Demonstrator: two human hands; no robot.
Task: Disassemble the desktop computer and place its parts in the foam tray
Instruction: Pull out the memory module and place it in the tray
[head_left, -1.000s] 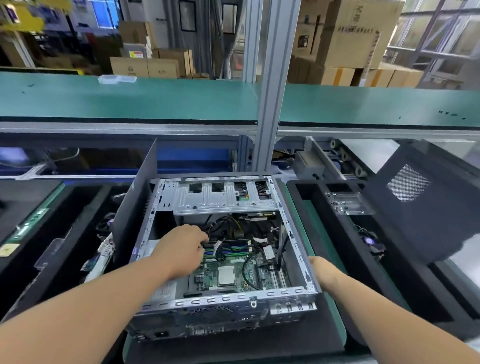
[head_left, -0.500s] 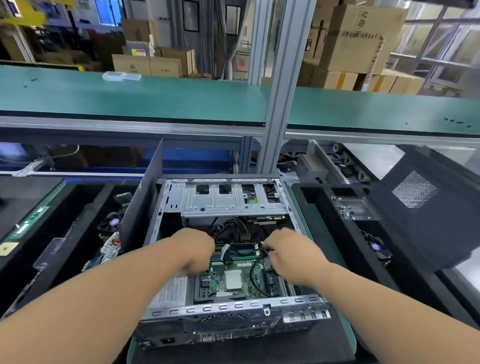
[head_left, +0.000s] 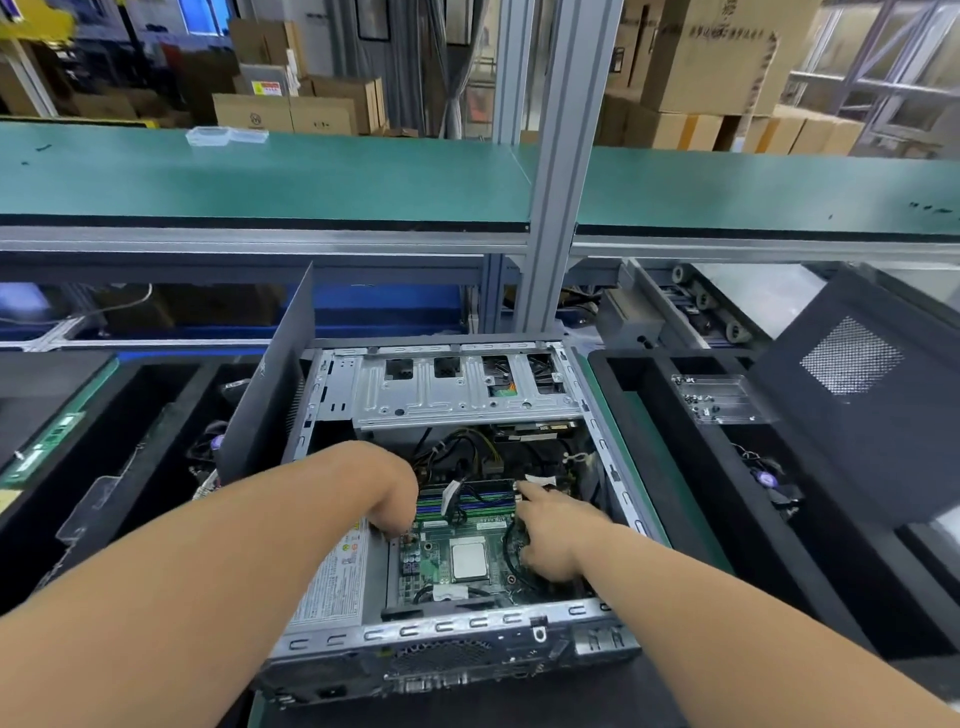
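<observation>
The open desktop case lies in front of me with its motherboard, bare CPU and memory slots exposed. Inside the case, my left hand is bent down at the left end of the memory slots, and its fingertips are mostly hidden. My right hand rests on the board, its straight index finger touching the right end of the slots. Black foam trays flank the case: the left tray and the right tray.
A memory stick lies in the far-left tray. A black side panel leans over the right tray, near a clear plastic box and a small fan. The silver drive cage spans the case's far end. A green shelf runs overhead.
My right hand came from outside the case's right wall onto the motherboard, and its index finger now points at the slots' right end. My left hand has slid slightly nearer along the slots' left end.
</observation>
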